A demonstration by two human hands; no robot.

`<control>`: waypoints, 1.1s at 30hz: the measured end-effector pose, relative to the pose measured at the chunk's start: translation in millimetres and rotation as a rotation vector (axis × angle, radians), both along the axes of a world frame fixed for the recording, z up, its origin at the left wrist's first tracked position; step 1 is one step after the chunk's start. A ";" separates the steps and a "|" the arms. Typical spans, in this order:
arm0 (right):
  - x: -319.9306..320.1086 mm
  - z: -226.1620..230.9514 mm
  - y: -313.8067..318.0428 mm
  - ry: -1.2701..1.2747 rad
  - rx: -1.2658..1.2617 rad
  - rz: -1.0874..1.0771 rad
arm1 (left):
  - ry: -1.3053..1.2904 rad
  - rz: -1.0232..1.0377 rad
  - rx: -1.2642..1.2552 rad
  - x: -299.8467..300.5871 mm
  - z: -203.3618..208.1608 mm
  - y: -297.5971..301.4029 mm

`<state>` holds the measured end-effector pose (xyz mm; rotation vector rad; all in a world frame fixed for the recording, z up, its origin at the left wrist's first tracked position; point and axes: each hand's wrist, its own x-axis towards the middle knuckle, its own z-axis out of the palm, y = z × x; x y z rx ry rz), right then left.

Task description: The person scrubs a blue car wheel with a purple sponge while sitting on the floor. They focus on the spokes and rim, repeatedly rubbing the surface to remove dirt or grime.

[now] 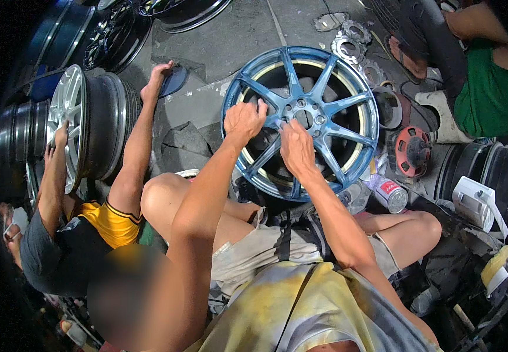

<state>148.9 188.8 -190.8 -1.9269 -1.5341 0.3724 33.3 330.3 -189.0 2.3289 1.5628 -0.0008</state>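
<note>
A blue multi-spoke car wheel rim (350, 104) lies face up in front of my crossed legs, its paint streaky with pale patches. My left hand (244, 122) is closed over the spoke on the rim's left side, thumb raised; its fingertips are hidden beneath. Close to the hub, my right hand (298, 148) has its fingers pinched together against the same spoke. A small pale bit shows at those fingertips, too small to name. Bolt holes ring the round centre bore (305, 119).
At left, a co-worker in yellow shorts (110, 223) touches a silver wheel rim (73, 108). Another person in a green garment (494, 88) sits at upper right. Right of the blue rim are a can (390, 195), a red-and-black round part (411, 151) and metal rings (349, 48).
</note>
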 end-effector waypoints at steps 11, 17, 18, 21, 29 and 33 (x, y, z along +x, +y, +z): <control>-3.2 -0.9 -4.3 0.121 -0.085 -0.047 | -0.057 0.006 -0.003 -8.5 -8.5 -2.8; -5.2 -3.6 -2.1 0.136 -0.085 -0.088 | -0.065 -0.023 -0.020 -8.0 -6.9 -3.3; -3.5 -2.3 0.8 0.126 -0.085 -0.066 | -0.069 -0.022 -0.008 -8.6 -8.4 -2.7; -5.6 5.8 -16.7 0.076 -0.093 -0.003 | -0.064 -0.031 -0.015 -10.1 -9.8 -2.5; -11.3 5.1 -19.2 -0.074 0.003 0.108 | -0.086 -0.010 -0.020 -10.7 -9.5 -0.6; -6.0 1.0 -15.2 -0.086 0.049 0.131 | -0.091 -0.013 -0.030 -7.8 -8.5 -2.8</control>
